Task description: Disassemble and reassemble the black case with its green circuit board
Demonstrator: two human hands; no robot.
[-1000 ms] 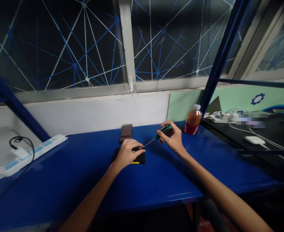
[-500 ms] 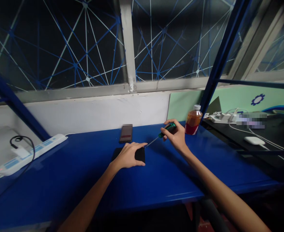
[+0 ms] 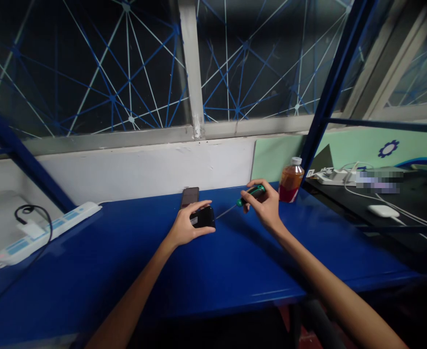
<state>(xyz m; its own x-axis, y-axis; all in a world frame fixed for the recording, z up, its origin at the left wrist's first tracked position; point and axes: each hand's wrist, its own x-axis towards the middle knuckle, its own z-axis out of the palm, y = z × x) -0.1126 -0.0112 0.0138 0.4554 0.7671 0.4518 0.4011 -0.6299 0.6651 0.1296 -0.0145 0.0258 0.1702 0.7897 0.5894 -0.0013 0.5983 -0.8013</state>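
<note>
My left hand (image 3: pixel 184 227) grips a flat black box-shaped device (image 3: pixel 206 217), thumb along its near side and fingers along its far side. A small light label shows on the device, which is tilted so that its right end faces toward the other hand. In my right hand (image 3: pixel 268 206) is a screwdriver (image 3: pixel 250 195) with a green and black handle, its fingers wrapped around the handle. The thin shaft points down and left, with the tip at or very close to the device's right end; whether it touches cannot be made out.
Behind the device a phone (image 3: pixel 190 195) lies on the blue table (image 3: pixel 206 276). A drink bottle (image 3: pixel 291 179) stands at the back right. On the left rests a white power strip (image 3: pixel 68 227) with a black cable. A white charger case (image 3: pixel 383 211) and cables lie on the dark surface at right.
My left hand has moved slightly up and left and tilted the black device, so its label and right end now show. My right hand and the screwdriver have barely shifted.
</note>
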